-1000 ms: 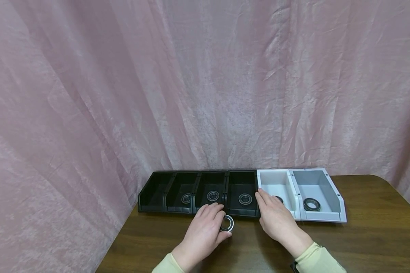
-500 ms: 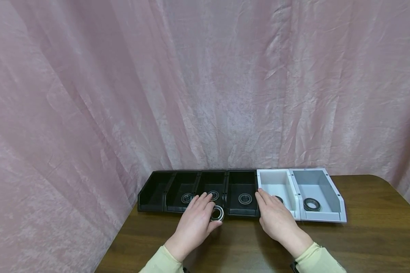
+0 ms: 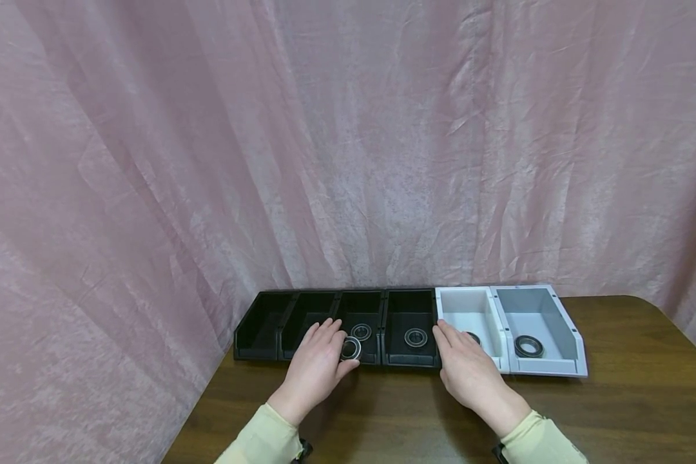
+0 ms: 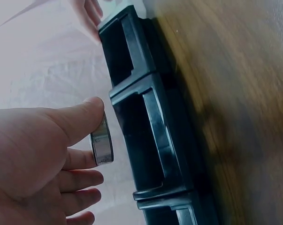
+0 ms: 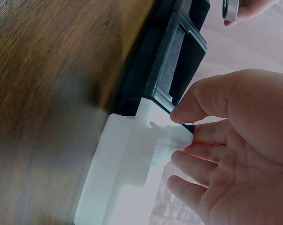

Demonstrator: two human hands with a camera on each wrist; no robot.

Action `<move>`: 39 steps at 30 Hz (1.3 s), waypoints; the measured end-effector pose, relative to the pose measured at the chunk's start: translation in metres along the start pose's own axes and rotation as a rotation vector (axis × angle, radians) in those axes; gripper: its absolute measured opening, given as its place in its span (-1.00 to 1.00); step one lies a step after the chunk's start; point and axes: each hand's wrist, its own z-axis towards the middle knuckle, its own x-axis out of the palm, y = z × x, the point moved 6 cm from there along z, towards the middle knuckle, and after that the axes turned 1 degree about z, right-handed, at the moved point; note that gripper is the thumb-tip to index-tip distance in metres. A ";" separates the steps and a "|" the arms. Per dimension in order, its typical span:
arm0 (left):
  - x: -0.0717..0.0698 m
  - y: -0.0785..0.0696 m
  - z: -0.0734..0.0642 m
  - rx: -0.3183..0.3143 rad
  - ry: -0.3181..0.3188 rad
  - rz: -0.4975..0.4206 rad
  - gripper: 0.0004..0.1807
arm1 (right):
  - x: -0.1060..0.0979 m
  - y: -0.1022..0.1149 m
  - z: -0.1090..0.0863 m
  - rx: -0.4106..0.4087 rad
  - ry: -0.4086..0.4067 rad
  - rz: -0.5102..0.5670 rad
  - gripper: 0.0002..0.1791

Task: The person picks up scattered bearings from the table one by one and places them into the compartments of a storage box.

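My left hand (image 3: 313,364) pinches a steel ball bearing (image 3: 358,348) between thumb and fingers. In the head view it hangs at the front of the third black bin (image 3: 359,299), whose own bearing (image 3: 368,332) lies inside. The left wrist view shows the held bearing (image 4: 103,145) edge-on, apart from the bins. Fairly straight, the fingers of my right hand (image 3: 470,367) rest on the wall where the fourth black bin (image 3: 410,306) meets the white bin (image 3: 464,303). In the right wrist view its thumb touches the front end of that wall.
Another bearing (image 3: 424,338) lies in the fourth black bin. The white bin's bearing (image 3: 473,336) is partly covered by my right hand; a dark-sealed one (image 3: 519,347) sits in the grey bin (image 3: 524,303). The bins stand along the wooden table's (image 3: 632,386) back, before a pink curtain (image 3: 383,161).
My left hand has moved left and forward with the bearing, from before the third and fourth black bins. It now hides the second bin's bearing. My right hand has stayed put.
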 end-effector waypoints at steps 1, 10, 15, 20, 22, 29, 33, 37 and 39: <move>0.000 0.002 0.000 -0.006 0.001 0.000 -0.42 | 0.000 0.000 0.000 -0.001 -0.001 0.000 -0.26; -0.005 0.013 0.003 -0.037 -0.002 -0.028 -0.42 | -0.001 0.000 0.001 -0.005 -0.009 -0.004 -0.25; -0.005 0.019 0.002 -0.052 0.001 -0.013 -0.42 | -0.001 0.000 0.000 -0.006 -0.013 -0.005 -0.25; -0.007 0.024 0.001 -0.064 -0.004 -0.014 -0.42 | 0.000 0.000 0.000 -0.005 -0.009 -0.002 -0.24; -0.007 0.026 0.002 -0.072 -0.002 -0.013 -0.41 | 0.000 0.000 0.000 -0.001 -0.006 0.000 -0.24; -0.008 0.036 0.002 -0.105 0.002 -0.009 -0.39 | 0.000 0.000 0.001 0.005 0.012 -0.003 -0.24; -0.008 0.041 0.002 -0.122 0.007 -0.006 -0.36 | 0.000 0.000 0.000 0.004 0.012 -0.007 -0.24; -0.009 0.046 0.002 -0.144 0.021 -0.008 -0.35 | 0.000 0.000 0.000 0.008 0.016 0.000 -0.24; -0.009 0.049 0.002 -0.155 0.022 -0.005 -0.35 | 0.000 0.000 0.000 0.007 0.016 0.000 -0.24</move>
